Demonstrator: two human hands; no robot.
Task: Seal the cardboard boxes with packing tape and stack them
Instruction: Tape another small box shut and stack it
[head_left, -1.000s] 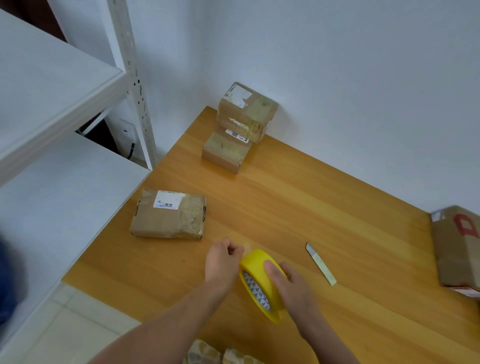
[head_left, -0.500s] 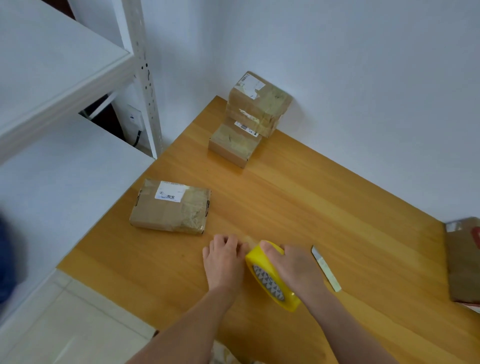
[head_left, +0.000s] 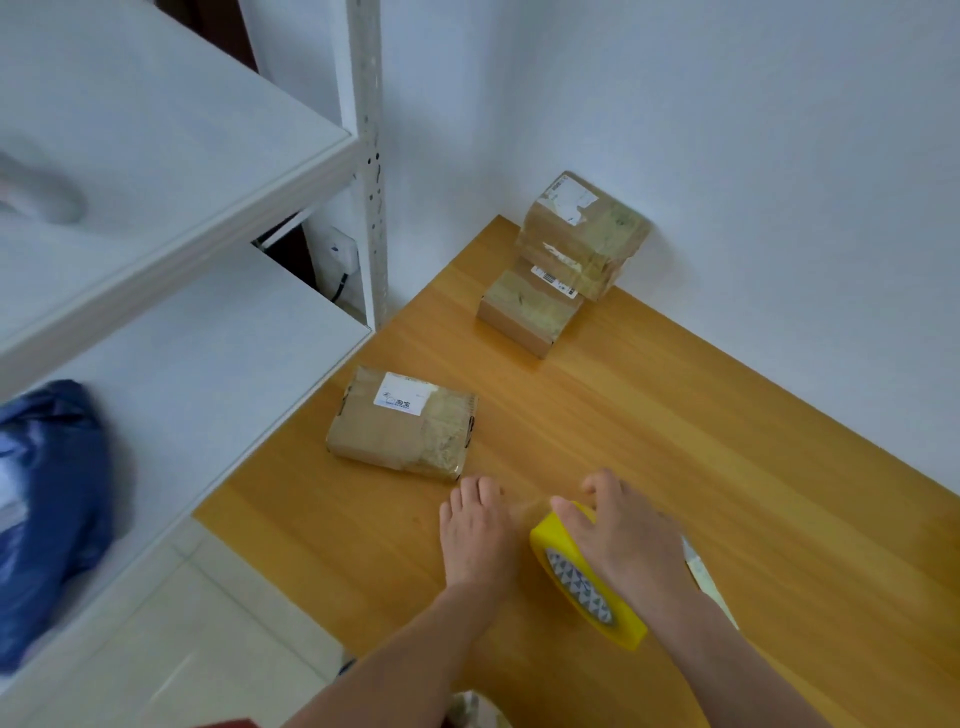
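Note:
A yellow roll of packing tape (head_left: 582, 582) stands on edge on the wooden table (head_left: 727, 467). My right hand (head_left: 623, 540) grips it from above, thumb on its rim. My left hand (head_left: 475, 535) lies just left of the roll, fingers straight and flat on the table, holding down a faint strip of clear tape pulled from the roll. A flat taped cardboard box (head_left: 402, 423) with a white label lies just beyond my left hand. Taped boxes (head_left: 576, 249) are stacked in the far corner against the wall, resting on a lower box (head_left: 524, 312).
A white metal shelf unit (head_left: 156, 208) stands along the table's left side, with a blue bag (head_left: 47, 509) on its lower shelf. A pale strip, likely a knife (head_left: 701, 571), lies partly hidden behind my right hand. Tiled floor shows below the table's near-left edge.
My left hand went from pinching at the roll to lying flat on the table. The right hand tilted the roll down and drew it slightly right. The view swung left, revealing the blue bag.

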